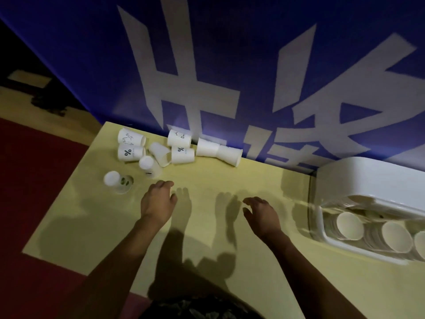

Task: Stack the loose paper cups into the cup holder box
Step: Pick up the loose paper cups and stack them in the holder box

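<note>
Several loose white paper cups lie tipped over at the back left of the yellow table (pixel 207 226); one bears a percent mark (pixel 128 153), another lies near the wall (pixel 228 154). Two cups sit mouth down nearer me, one (pixel 149 166) just beyond my left hand and one (pixel 118 181) further left. My left hand (pixel 157 201) hovers over the table with relaxed fingers and holds nothing. My right hand (pixel 261 214) is also empty, fingers loosely curved. The white cup holder box (pixel 368 178) lies at the right edge with stacked cups (pixel 349 225) inside.
A blue banner with large white characters (pixel 207 77) stands right behind the table. Red floor (pixel 34 180) runs along the table's left edge. A dark patterned garment (pixel 202 307) shows at the bottom.
</note>
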`<act>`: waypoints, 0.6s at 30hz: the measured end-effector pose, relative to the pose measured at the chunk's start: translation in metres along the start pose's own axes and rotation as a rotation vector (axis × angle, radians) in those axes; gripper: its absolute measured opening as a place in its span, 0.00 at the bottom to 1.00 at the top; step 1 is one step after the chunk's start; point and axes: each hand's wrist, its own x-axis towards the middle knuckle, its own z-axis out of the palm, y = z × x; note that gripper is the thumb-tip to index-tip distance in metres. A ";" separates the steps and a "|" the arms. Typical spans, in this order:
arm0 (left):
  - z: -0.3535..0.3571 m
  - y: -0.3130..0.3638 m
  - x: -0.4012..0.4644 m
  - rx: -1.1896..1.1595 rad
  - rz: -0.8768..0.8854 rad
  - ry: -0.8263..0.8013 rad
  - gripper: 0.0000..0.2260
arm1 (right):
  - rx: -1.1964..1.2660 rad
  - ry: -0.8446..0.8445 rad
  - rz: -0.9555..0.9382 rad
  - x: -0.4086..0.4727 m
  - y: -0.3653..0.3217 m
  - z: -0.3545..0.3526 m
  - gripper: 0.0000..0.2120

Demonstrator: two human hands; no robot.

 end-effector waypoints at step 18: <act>-0.006 -0.086 0.120 -0.050 -0.039 -0.154 0.25 | 0.526 0.148 0.713 0.157 -0.068 0.023 0.18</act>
